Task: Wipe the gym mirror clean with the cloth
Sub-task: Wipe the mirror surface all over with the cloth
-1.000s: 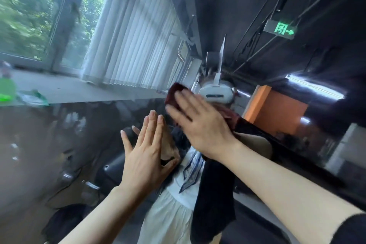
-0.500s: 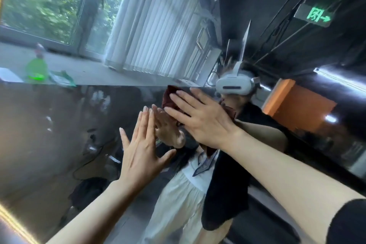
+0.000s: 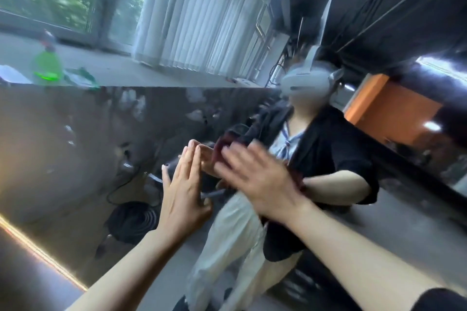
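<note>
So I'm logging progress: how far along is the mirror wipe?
Midway, judging by the glass. In hand: right hand presses the dark red cloth flat on the large wall mirror; left hand braces beside it. Left: smudges remain upper left. Nothing looks clearly finished.

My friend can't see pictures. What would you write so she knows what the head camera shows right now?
A person's right hand presses a dark red cloth flat against a big mirror, blurred as if moving. The left hand rests open on the glass beside it. The mirror reflects the person wearing a white headset, plus window blinds and a green bottle.
</note>
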